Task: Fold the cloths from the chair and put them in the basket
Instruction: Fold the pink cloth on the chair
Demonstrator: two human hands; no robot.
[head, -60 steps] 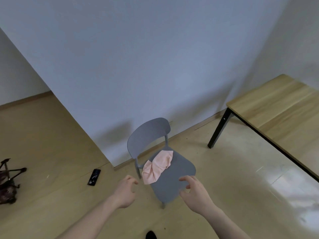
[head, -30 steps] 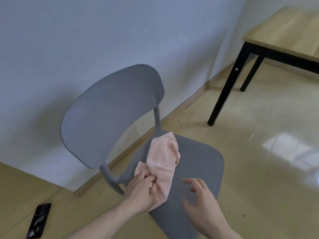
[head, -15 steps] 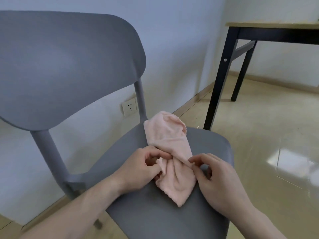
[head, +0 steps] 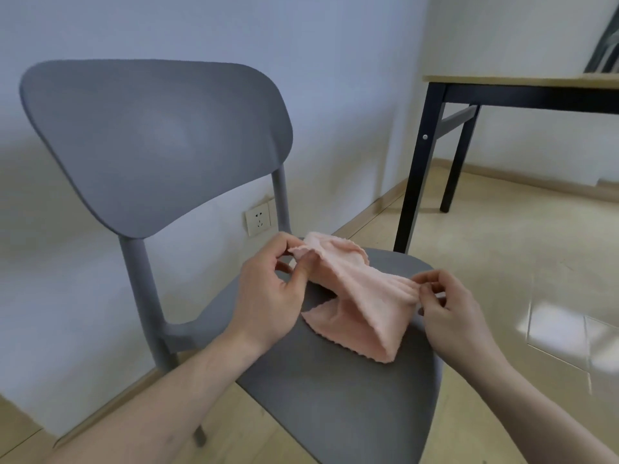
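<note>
Two hands held one pink cloth (head: pixel 360 296) over the grey chair (head: pixel 335 396) seat. The left hand (head: pixel 271 293) pinched a scalloped corner near the backrest between thumb and fingers; the right hand (head: pixel 449 309) pinched the bunched opposite edge toward the seat's right rim. The cloth sagged between them, its lower point touching the seat. Bare seat lay open in front. A black-legged tabletop (head: pixel 522 82) stood well apart at right, a wall socket (head: pixel 258 219) behind.
</note>
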